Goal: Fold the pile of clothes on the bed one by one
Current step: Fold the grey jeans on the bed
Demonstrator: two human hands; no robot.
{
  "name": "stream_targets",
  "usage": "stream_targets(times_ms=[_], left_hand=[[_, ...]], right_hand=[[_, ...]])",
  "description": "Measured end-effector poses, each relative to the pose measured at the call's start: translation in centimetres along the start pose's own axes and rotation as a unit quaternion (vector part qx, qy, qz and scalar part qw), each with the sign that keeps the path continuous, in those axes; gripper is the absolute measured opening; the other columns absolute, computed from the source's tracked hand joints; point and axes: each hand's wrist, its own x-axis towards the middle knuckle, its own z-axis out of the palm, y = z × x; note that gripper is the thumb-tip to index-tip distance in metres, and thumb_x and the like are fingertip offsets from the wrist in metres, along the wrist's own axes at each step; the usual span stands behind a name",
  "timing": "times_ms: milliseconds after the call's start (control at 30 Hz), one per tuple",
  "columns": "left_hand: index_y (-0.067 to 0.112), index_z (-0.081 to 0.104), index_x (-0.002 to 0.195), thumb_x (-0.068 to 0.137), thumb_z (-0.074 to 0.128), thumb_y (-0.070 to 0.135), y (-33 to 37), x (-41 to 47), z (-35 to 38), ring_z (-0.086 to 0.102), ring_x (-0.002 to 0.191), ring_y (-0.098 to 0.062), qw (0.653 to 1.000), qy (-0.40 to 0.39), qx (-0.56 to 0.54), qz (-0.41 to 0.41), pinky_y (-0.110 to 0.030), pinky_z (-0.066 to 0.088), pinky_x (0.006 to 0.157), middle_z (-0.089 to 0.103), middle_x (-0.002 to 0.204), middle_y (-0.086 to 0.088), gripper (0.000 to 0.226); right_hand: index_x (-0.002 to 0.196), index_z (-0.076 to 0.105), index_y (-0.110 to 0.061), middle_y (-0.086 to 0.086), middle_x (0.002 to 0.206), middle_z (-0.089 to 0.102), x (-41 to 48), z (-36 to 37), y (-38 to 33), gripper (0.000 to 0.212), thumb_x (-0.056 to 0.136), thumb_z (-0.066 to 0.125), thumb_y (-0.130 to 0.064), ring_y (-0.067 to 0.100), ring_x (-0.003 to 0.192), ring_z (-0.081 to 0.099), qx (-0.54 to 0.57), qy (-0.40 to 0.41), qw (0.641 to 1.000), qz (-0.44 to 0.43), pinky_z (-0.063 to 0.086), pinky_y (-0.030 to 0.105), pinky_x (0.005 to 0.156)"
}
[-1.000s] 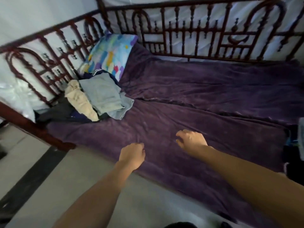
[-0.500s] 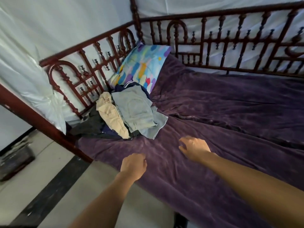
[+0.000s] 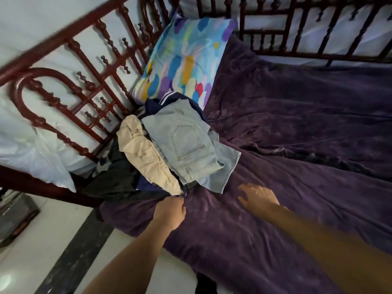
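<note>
My left hand (image 3: 169,213) curled at the clothes pile (image 3: 186,145) edge, grip indiscernible; my right hand (image 3: 258,196) hovered, fingers spread.

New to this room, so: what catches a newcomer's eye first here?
The bright multicoloured pillow leaning in the far left corner stands out first. In front of it lies the rumpled pile of clothes, pale jeans on top beside a beige garment. The left hand and right hand stretch toward it over the purple blanket.
</note>
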Motion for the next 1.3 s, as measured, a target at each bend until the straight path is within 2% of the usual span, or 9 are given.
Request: stream_targets(times_ms=[300, 433, 533, 667, 800, 933, 1067, 1167, 1300], left_hand=[[0.017, 0.033, 0.140, 0.085, 0.064, 0.028, -3.9, 18.9, 4.8, 0.021, 0.139, -0.035, 0.964, 0.004, 0.188, 0.188, -0.045, 0.025, 0.110, 0.021, 0.150, -0.018, 0.064], [0.024, 0.039, 0.132, 0.073, 0.073, 0.026, -5.0, 24.4, 6.2, 0.021, 0.135, -0.038, 0.953, 0.013, 0.201, 0.228, -0.047, 0.030, 0.102, 0.019, 0.146, -0.016, 0.068], [0.024, 0.060, 0.121, 0.089, 0.060, 0.034, -6.1, 26.5, 5.7, 0.039, 0.121, -0.027, 0.961, 0.042, 0.048, 0.271, -0.037, 0.033, 0.098, 0.042, 0.133, -0.006, 0.034], [0.007, 0.062, 0.090, 0.090, 0.054, 0.042, -7.1, 27.4, 0.7, 0.059, 0.083, -0.023, 0.949, -0.056, -0.251, 0.182, -0.033, 0.043, 0.071, 0.062, 0.088, -0.007, 0.036], [0.011, 0.049, 0.064, 0.088, 0.047, 0.033, -7.1, 25.5, -7.2, 0.039, 0.047, -0.001, 0.897, -0.047, -0.414, 0.145, -0.019, 0.031, 0.048, 0.042, 0.056, -0.001, 0.032], [0.013, 0.038, 0.061, 0.089, 0.045, 0.021, -7.3, 22.2, -14.4, 0.027, 0.050, -0.009, 0.879, -0.011, -0.450, 0.156, -0.026, 0.023, 0.047, 0.030, 0.060, -0.007, 0.030], [0.010, 0.044, 0.058, 0.078, 0.052, 0.027, -7.6, 17.4, -20.4, 0.032, 0.051, -0.011, 0.871, 0.031, -0.458, 0.173, -0.026, 0.023, 0.047, 0.034, 0.056, -0.006, 0.028], [0.004, 0.058, 0.071, 0.084, 0.054, 0.024, -8.1, 13.9, -24.9, 0.039, 0.061, -0.018, 0.847, 0.090, -0.497, 0.165, -0.027, 0.028, 0.050, 0.043, 0.067, -0.010, 0.024], [0.009, 0.047, 0.063, 0.077, 0.059, 0.030, -8.9, 8.1, -31.0, 0.037, 0.051, -0.013, 0.808, 0.184, -0.514, 0.220, -0.027, 0.028, 0.054, 0.039, 0.054, -0.003, 0.028]], right_hand=[[0.123, 0.055, -0.031, -0.003, 0.129, 0.059, 8.6, 6.8, -3.1, 0.032, 0.094, 0.047, -0.040, 0.025, 0.113, 0.059, 0.065, -0.011, 0.986, 0.152, 0.048, 0.034, 0.086], [0.122, 0.055, -0.029, -0.001, 0.122, 0.061, 11.0, 10.8, -4.8, 0.032, 0.093, 0.051, -0.040, 0.026, 0.109, 0.060, 0.089, -0.042, 0.973, 0.207, 0.047, 0.033, 0.081], [0.124, 0.058, -0.030, 0.000, 0.119, 0.065, 12.1, 11.8, -6.8, 0.035, 0.091, 0.054, -0.041, 0.027, 0.108, 0.061, 0.136, -0.053, 0.959, 0.242, 0.047, 0.034, 0.081], [0.118, 0.063, -0.030, 0.005, 0.115, 0.068, 13.8, 10.3, -9.6, 0.033, 0.089, 0.056, -0.044, 0.030, 0.108, 0.061, 0.209, -0.046, 0.934, 0.287, 0.048, 0.035, 0.084], [0.137, 0.047, -0.026, 0.002, 0.129, 0.061, 16.3, 7.0, -11.8, 0.067, 0.080, 0.066, -0.056, 0.025, 0.116, 0.058, 0.353, 0.009, 0.876, 0.329, 0.048, 0.036, 0.093], [0.153, 0.014, -0.021, 0.008, 0.152, 0.033, 18.1, 2.9, -13.8, 0.113, 0.067, 0.081, -0.051, 0.029, 0.137, 0.037, 0.470, 0.073, 0.814, 0.332, 0.036, 0.037, 0.107], [0.139, 0.045, -0.021, 0.005, 0.130, 0.057, 17.7, 1.0, -15.7, 0.077, 0.073, 0.080, -0.039, 0.025, 0.119, 0.055, 0.475, 0.065, 0.826, 0.295, 0.045, 0.030, 0.093], [0.089, 0.068, -0.022, -0.003, 0.078, 0.066, 15.2, -0.7, -17.6, 0.015, 0.084, 0.070, -0.035, 0.018, 0.082, 0.062, 0.492, 0.101, 0.827, 0.254, 0.045, 0.025, 0.064], [0.076, 0.063, -0.018, -0.002, 0.060, 0.057, 11.0, -5.3, -18.1, 0.019, 0.087, 0.067, -0.033, 0.015, 0.056, 0.053, 0.504, 0.165, 0.810, 0.251, 0.039, 0.022, 0.045]])
